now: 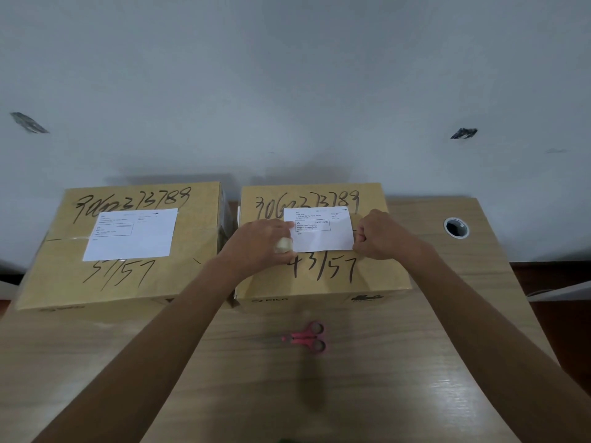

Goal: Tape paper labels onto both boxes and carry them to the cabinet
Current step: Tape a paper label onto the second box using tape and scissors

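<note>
Two brown cardboard boxes with black handwritten numbers stand side by side on the wooden desk, against the wall. The left box (121, 276) carries a white paper label (132, 235) on its top. The right box (377, 279) has another white label (323, 230) lying on it. My left hand (262, 241) grips a clear tape roll (284, 245) at that label's lower left corner. My right hand (377, 235) is closed at the label's right edge, fingers pinched; a tape strip between the hands is too faint to make out.
Pink scissors (307, 338) lie on the desk (351, 394) in front of the right box. A round cable hole (456, 227) sits at the desk's back right. The white wall (287, 91) rises directly behind the boxes.
</note>
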`<action>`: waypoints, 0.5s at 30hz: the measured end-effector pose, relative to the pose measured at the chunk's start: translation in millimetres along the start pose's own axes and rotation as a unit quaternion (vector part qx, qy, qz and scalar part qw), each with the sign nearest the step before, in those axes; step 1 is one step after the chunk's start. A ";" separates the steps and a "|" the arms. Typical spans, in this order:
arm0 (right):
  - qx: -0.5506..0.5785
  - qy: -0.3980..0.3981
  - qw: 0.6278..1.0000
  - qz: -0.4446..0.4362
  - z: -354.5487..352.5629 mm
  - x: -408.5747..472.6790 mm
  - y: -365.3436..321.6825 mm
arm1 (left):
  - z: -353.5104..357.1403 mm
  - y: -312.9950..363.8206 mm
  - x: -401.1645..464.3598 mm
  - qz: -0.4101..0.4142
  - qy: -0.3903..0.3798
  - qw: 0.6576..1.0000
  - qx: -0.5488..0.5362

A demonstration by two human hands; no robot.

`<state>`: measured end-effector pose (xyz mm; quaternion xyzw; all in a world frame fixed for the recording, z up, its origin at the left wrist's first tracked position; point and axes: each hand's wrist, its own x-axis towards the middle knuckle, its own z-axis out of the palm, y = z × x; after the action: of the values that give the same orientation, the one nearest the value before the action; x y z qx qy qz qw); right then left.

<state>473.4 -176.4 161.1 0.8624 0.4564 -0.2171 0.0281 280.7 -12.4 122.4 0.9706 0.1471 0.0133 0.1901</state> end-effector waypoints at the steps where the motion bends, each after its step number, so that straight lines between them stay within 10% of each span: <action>1: -0.003 -0.002 1.000 0.003 0.0 1.4 -0.9 | 0.2 0.0 0.0 0.000 0.000 1.000 -0.001; 9: -0.009 -0.012 0.999 0.049 -1.0 10.5 0.2 | 0.2 1.2 0.3 0.000 0.000 1.000 0.002; 15: 0.064 0.127 0.990 -0.023 21.3 3.3 6.0 | 0.7 1.2 0.6 0.002 0.005 1.000 0.001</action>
<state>472.4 -182.6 139.7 0.8725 0.4609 -0.1353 -0.0897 281.6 -13.6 122.2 0.9711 0.1457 0.0182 0.1881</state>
